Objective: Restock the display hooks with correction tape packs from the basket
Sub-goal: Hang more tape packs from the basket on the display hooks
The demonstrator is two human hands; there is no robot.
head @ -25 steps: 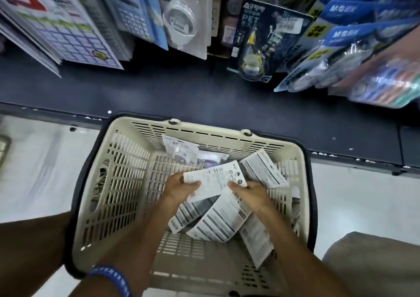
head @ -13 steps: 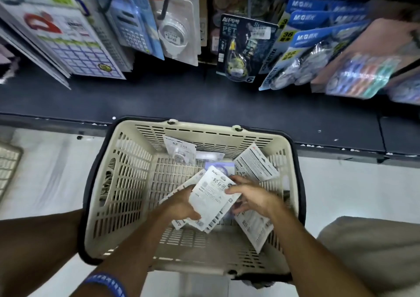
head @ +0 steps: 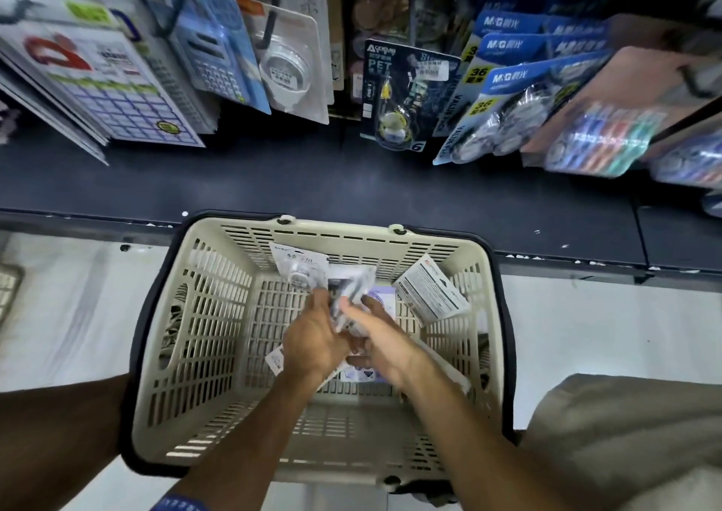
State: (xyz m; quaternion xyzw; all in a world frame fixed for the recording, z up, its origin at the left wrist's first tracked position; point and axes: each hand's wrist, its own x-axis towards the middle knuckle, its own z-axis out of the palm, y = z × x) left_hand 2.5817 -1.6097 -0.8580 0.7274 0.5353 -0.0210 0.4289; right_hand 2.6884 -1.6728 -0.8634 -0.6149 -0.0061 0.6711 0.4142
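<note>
Two hands meet over basket (head: pixel 218 315) middle: left hand (head: pixel 312 340) and right hand (head: pixel 385 340), fingers curled round blurred bunch of packs (head: pixel 351 288). One pack (head: pixel 299 264) leans on far wall, another pack (head: pixel 431 291) at far right corner. Hooks (head: pixel 269 30) above hold hanging goods.

The scene is dim overall, with the dark shelf base (head: pixel 273 182) nearly black and the pale floor (head: pixel 78 315) catching soft, even light. The hands (head: pixel 351 338) and the packs they hold are smeared by motion blur. Hanging packs at the right edge (head: pixel 601 139) are streaked and soft. Wide-angle distortion bows the basket rim (head: pixel 336 226) and splays the shelf goods outward.
</note>
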